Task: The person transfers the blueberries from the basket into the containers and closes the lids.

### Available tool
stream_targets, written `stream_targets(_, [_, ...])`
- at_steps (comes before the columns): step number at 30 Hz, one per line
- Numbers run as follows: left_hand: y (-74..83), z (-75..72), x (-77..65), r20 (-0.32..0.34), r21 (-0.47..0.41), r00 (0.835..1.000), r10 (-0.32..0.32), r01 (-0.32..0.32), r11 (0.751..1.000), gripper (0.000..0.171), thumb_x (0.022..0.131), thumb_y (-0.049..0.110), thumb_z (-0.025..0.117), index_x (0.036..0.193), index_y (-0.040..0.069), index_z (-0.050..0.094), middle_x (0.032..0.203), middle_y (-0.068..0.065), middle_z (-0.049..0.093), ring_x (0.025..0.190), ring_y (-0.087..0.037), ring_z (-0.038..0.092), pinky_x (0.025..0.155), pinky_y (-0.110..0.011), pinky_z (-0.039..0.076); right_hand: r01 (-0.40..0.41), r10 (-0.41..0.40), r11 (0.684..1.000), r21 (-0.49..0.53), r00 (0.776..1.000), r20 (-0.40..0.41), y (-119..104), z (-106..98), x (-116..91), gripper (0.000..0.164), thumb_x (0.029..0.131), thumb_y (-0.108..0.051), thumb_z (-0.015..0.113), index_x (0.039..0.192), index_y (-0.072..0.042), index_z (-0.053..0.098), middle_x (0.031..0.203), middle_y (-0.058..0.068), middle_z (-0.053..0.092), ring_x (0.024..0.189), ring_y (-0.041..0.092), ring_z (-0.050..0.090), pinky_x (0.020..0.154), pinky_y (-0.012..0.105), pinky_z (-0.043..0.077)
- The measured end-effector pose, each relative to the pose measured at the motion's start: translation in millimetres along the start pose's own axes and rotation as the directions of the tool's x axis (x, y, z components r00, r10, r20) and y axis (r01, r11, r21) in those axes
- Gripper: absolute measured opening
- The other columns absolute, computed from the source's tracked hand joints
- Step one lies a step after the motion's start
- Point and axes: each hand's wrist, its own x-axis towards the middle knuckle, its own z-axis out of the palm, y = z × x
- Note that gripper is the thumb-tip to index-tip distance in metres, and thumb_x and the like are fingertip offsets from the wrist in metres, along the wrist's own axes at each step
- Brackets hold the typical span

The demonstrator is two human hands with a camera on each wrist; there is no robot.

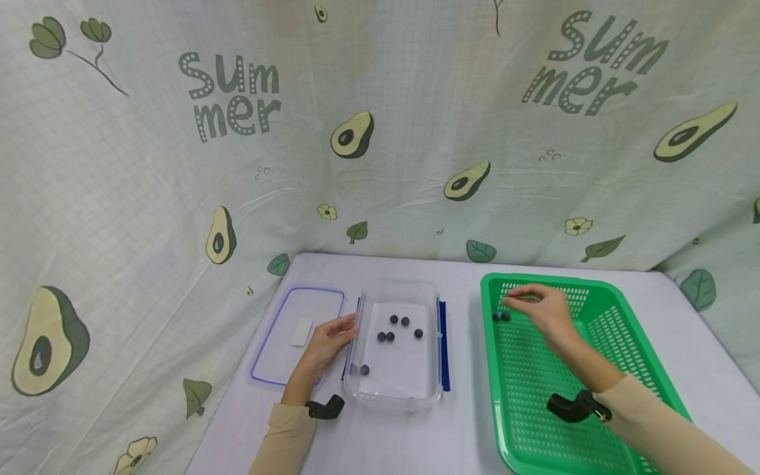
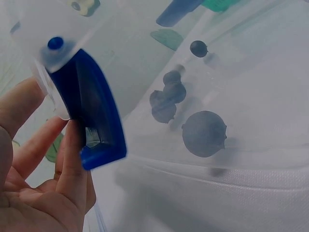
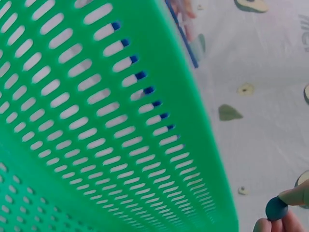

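Observation:
My right hand [image 1: 546, 315] is over the far left corner of the green basket [image 1: 497, 402]. In the right wrist view its thumb and fingertips pinch a dark blueberry [image 3: 276, 209]. Just below the hand, two blueberries [image 1: 496, 316] lie together inside the basket. My left hand [image 1: 323, 346] holds the left side of a clear plastic box [image 1: 404, 369], thumb and fingers at its wall and blue latch [image 2: 104, 116]. Several blueberries [image 1: 394, 319] lie scattered on the box floor, one of them [image 1: 365, 370] near its front left corner.
A clear lid with a blue seal [image 1: 279, 343] lies flat left of the box, a white label [image 1: 301, 332] on it. Another blue latch [image 1: 444, 346] folds out on the box's right side. Behind the white table [image 1: 457, 422] hangs a printed curtain [image 1: 404, 198].

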Motion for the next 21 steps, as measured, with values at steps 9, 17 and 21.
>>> stream_targets(9, [0.4,-0.2,0.9,-0.011,0.013,1.000,-0.013,0.013,1.000,0.052,0.091,0.013,0.075,0.136,-0.003,0.058,0.128,-0.019,0.058,0.110,-0.015,0.057,0.090,-0.019,0.050,-0.002,0.002,1.000,0.009,0.997,0.081,-26.5,16.3,-3.7,0.034,0.088,-0.020,0.079,0.108,0.005,0.070,0.109,0.007,0.068,0.091,0.004,0.064,0.080,0.018,0.050])
stream_targets(17, [-0.1,0.6,0.6,-0.010,0.007,1.000,-0.009,0.009,1.000,0.050,0.091,0.012,0.074,0.136,-0.003,0.058,0.126,-0.017,0.058,0.108,-0.015,0.058,0.089,-0.019,0.051,0.003,-0.010,0.999,0.054,0.992,0.129,-36.9,32.4,-1.5,0.033,0.086,-0.014,0.080,0.106,0.009,0.068,0.101,0.009,0.070,0.088,0.008,0.067,0.081,0.029,0.056])
stream_targets(21, [-0.7,0.8,0.8,-0.015,0.017,1.000,-0.008,0.009,1.000,0.050,0.091,0.013,0.075,0.135,-0.003,0.059,0.125,-0.017,0.058,0.108,-0.015,0.058,0.088,-0.019,0.051,0.015,-0.023,0.998,0.055,0.989,0.148,-40.8,41.4,0.9,0.032,0.085,-0.014,0.081,0.105,0.008,0.069,0.097,0.007,0.072,0.089,0.009,0.067,0.081,0.028,0.054])
